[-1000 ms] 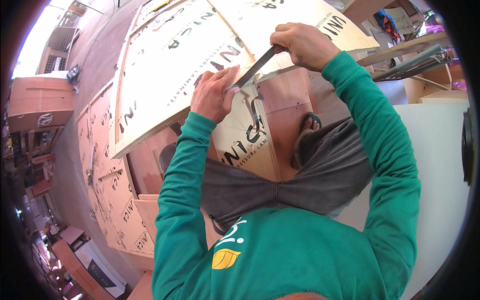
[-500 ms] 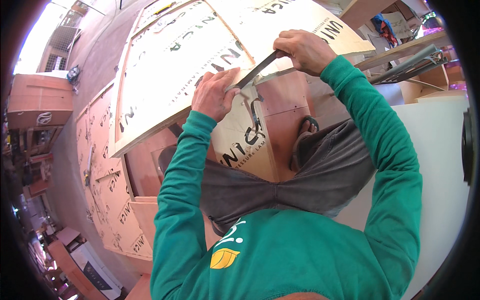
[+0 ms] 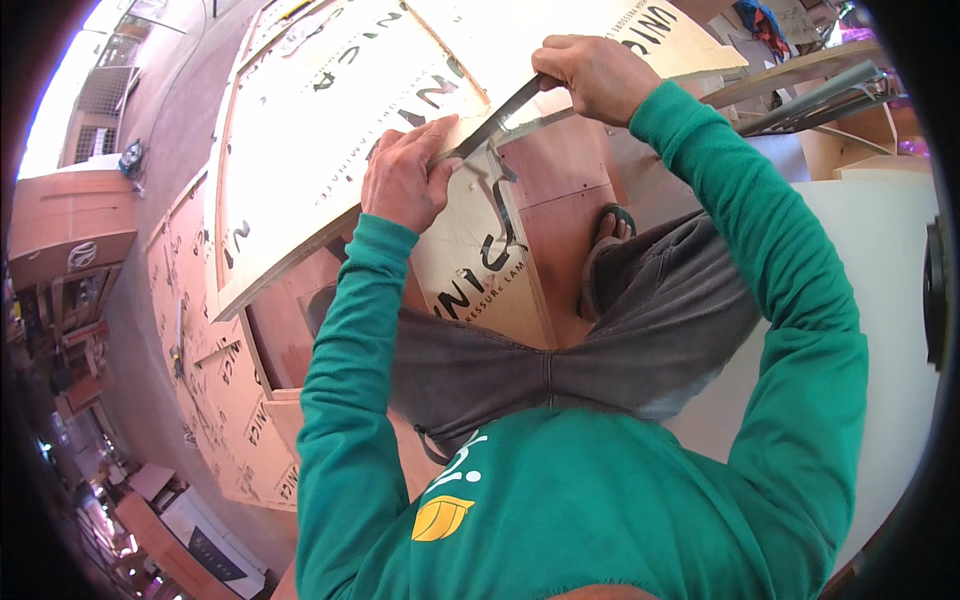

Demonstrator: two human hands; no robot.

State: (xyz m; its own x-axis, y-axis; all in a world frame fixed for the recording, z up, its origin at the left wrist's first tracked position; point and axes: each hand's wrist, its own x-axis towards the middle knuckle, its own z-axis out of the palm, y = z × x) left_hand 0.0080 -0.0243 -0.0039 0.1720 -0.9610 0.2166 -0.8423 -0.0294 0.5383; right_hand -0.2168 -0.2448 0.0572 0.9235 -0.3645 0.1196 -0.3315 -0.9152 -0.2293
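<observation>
Brownish floor [image 3: 140, 340] bordered the work, where a narrow, flat, dark grey strip [image 3: 500, 116] slanted across the near edge of a pale, black-lettered wooden panel [image 3: 290, 185]. The right hand [image 3: 598, 78] had fingers clenched around its far end; the left hand [image 3: 405, 178] lay over the panel, thumb at the near end, whether pinching it I couldn't tell. Below, a lettered board [image 3: 480, 230] showed beyond grey trousers [image 3: 470, 365].

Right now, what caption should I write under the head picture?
Right hand grips a dark strip; left hand touches it at a board's edge.

Dark grey strip [image 3: 503, 116]; cream panel [image 3: 300, 165], black lettering [image 3: 432, 94]; green sleeves [image 3: 347, 350]; grey trousers [image 3: 640, 330]; yellow emblem [image 3: 442, 519].
</observation>
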